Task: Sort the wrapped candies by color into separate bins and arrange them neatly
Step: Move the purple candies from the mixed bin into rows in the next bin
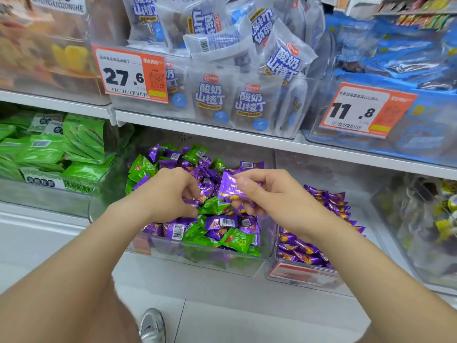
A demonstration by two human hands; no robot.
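- Right hand (267,194) pinches a purple candy (228,188); it should go right, flat into the purple bin (304,274).
- Left hand (170,191) curls into the mixed bin (197,258); hold unclear.

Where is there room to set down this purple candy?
The back of the right bin is bare, between its purple rows and the white shelf above. The middle bin is heaped with mixed candies, no gaps.
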